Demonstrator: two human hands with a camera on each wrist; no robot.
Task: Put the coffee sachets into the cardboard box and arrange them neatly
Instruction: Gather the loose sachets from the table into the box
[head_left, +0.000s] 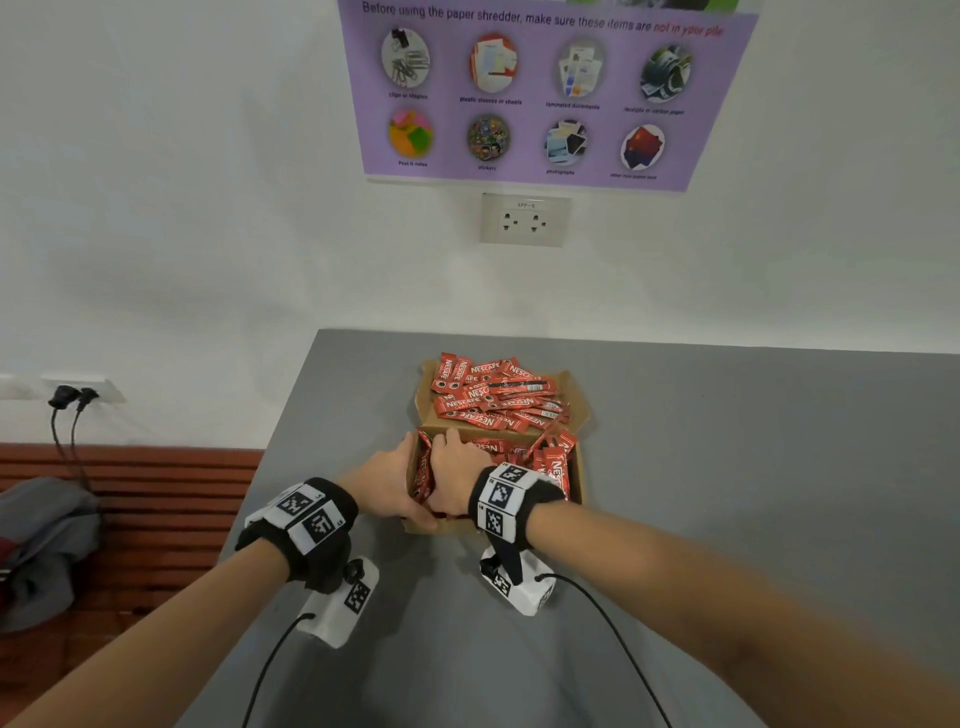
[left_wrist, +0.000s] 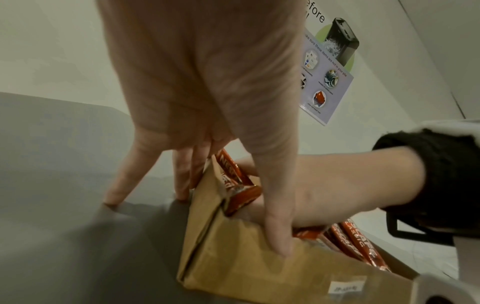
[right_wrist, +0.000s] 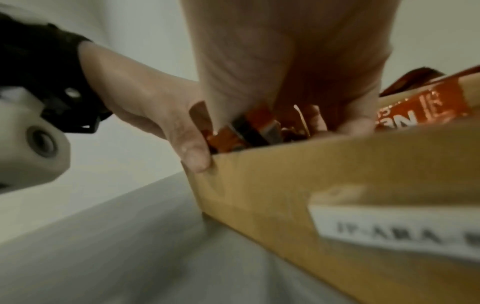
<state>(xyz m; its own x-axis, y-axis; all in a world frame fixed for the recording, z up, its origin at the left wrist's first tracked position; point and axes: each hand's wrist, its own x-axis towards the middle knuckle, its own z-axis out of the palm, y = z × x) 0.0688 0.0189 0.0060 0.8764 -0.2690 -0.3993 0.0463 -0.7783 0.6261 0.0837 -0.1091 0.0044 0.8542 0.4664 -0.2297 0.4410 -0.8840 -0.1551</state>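
An open cardboard box (head_left: 575, 483) stands on the grey table with red coffee sachets (head_left: 553, 467) inside it. My left hand (head_left: 387, 480) brackets its near-left corner: the thumb (left_wrist: 279, 236) lies over the near wall and straight fingers (left_wrist: 182, 181) reach down the left wall to the table. My right hand (head_left: 457, 473) is inside the box at its left end, its fingers curled round a bundle of upright sachets (right_wrist: 257, 127) held towards the left wall. A loose heap of sachets (head_left: 493, 400) lies in a cardboard lid (head_left: 583, 395) just behind the box.
The grey table (head_left: 727, 519) meets a white wall with a socket (head_left: 524, 218) and a purple poster (head_left: 540, 93). The table's left edge runs close to my left hand. Beyond it stand a wooden bench (head_left: 156, 499), a grey bag (head_left: 41, 545) and plugged-in cables (head_left: 67, 397).
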